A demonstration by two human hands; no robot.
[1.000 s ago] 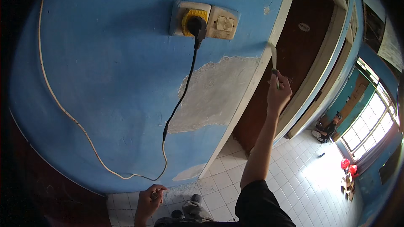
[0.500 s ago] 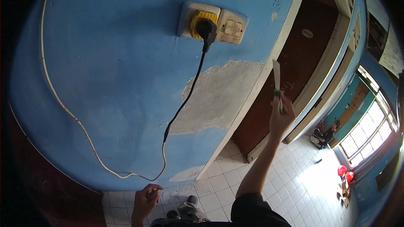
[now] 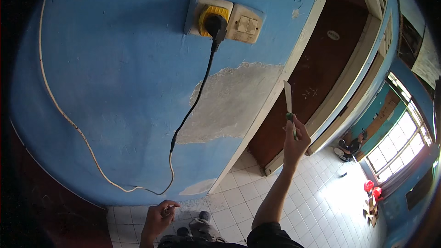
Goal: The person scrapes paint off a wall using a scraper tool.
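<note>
My right hand (image 3: 296, 141) pinches a putty knife (image 3: 289, 103) by its green handle (image 3: 289, 116), fingers closed around it and the blade (image 3: 288, 93) pointing up. The tool is just right of the bare grey patch (image 3: 229, 105), near its upper right corner; I can't tell whether the tip touches the white edge strip (image 3: 298, 56) there. My left hand (image 3: 159, 220) sits below and left of the patch, fingers curled; I can't tell if they hold anything.

I judge the knife light and the thin blade fairly stiff with some spring at the end, so it could flex or skid if tilted too far. The handle looks hard and could turn in a loose or dusty grip; I'd keep hold of it close to the blade, thumb along one side, away from the edge.

Farther out, a black cord (image 3: 197, 96) crosses the patch's left margin, hanging from a black plug (image 3: 215, 26) above it, beside a light switch (image 3: 247, 25). A brown door (image 3: 317, 59) stands right of the patch, and well beyond it a person (image 3: 353, 149) is down low.
</note>
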